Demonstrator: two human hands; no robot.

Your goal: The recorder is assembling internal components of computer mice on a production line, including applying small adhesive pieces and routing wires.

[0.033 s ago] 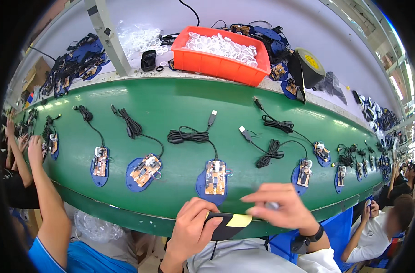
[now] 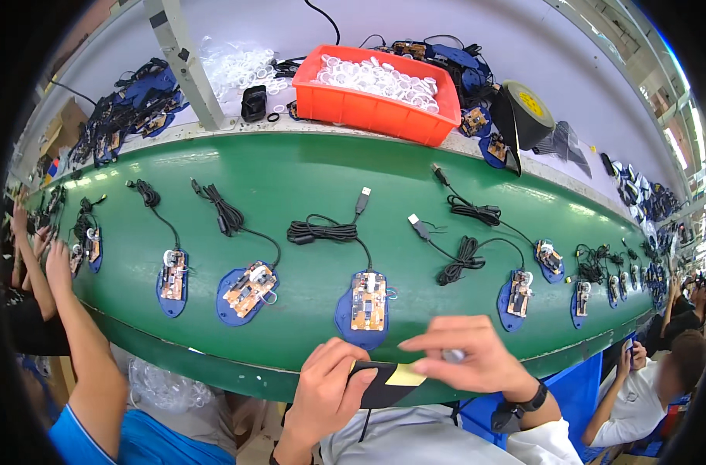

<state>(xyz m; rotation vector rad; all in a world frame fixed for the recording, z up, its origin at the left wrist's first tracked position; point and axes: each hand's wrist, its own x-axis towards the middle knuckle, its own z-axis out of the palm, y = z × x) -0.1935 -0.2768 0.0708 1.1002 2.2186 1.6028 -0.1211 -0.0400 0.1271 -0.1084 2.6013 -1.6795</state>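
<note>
My left hand (image 2: 326, 391) grips a flat black piece (image 2: 380, 394) between thumb and fingers, held at the belt's near edge. A pale yellow strip (image 2: 406, 376) covers its right end. My right hand (image 2: 465, 353) is beside that strip, its index finger stretched out to the left above it and its thumb close to the strip's edge. Among its curled fingers sits a small pale grey object (image 2: 453, 356), mostly hidden. Just beyond my hands lies a blue mouse base (image 2: 354, 325) with a tan circuit board (image 2: 368, 302) and a coiled black USB cable (image 2: 322, 232).
More wired mouse bases (image 2: 244, 293) lie along the green belt (image 2: 136, 302). On the ledge behind stand a red bin (image 2: 368, 108) of white rings and a black tape roll (image 2: 526, 115). Co-workers sit on both sides; one's forearm (image 2: 86, 333) reaches over the belt at left.
My right hand has moved slightly left, toward the yellow strip. The mouse bases and cables appear a touch further right. My left hand keeps its hold on the black piece.
</note>
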